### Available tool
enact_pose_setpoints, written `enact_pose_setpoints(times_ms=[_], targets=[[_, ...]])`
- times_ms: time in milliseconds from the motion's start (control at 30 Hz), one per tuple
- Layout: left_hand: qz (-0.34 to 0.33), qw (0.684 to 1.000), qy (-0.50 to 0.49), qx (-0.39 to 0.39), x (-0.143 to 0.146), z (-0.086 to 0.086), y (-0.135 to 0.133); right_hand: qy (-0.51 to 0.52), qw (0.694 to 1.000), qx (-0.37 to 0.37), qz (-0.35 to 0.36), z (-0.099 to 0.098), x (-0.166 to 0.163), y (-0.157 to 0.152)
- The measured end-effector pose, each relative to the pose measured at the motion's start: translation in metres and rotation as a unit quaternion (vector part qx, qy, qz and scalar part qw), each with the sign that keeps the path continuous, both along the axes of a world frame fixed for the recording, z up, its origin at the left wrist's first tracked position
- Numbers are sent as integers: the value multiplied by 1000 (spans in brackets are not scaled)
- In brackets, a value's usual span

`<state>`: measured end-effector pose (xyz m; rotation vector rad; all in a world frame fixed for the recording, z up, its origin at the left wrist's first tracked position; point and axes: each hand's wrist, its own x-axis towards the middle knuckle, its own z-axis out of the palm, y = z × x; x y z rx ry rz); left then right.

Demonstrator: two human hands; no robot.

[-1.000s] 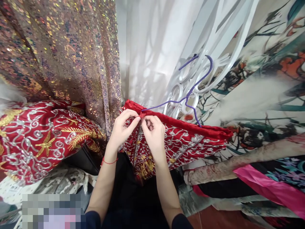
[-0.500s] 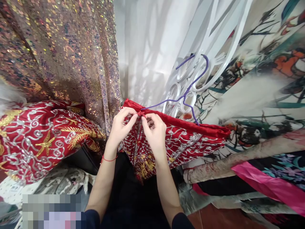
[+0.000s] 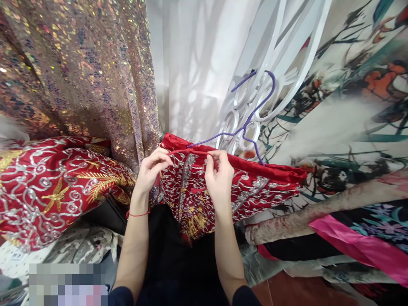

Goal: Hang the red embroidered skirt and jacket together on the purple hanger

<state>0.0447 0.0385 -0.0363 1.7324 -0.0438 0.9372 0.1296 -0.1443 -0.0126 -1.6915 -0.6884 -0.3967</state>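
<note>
A red skirt-like garment [image 3: 251,187] with silver and gold embroidery hangs in front of me, a purple wire hanger [image 3: 245,126] rising out of its satin waistband. A thin red drawstring [image 3: 178,151] runs along the waistband with a small knot near the hanger's left end. My left hand [image 3: 152,170] pinches the string left of the knot. My right hand [image 3: 219,172] pinches it on the other side, fingertips closed against the waistband. The string is drawn taut between both hands.
Matching embroidered red cloth [image 3: 63,187] lies bunched at the left. Gold sequined fabric [image 3: 105,76] hangs behind it. A white openwork chair back [image 3: 287,80] stands beyond the hanger. Rolled fabric [image 3: 287,221] and pink cloth [image 3: 350,242] lie at the right.
My hands have moved apart, left hand leftward and right hand rightward. The red string, bunched between my fingertips before, is now stretched out with a small knot in it.
</note>
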Motion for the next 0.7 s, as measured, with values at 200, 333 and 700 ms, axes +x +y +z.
enact_pose_setpoints(times_ms=[200,333,700], targets=[[325,936,-39,131,1,7,-14,-80,989,-70,-106,8,-3,-14],[291,948,-119,-46,18,12,-28,-58,978,-191,57,14,0,-36],[-64,991,-9,-118,6,7,-34,90,952,-3,292,14,13,-12]])
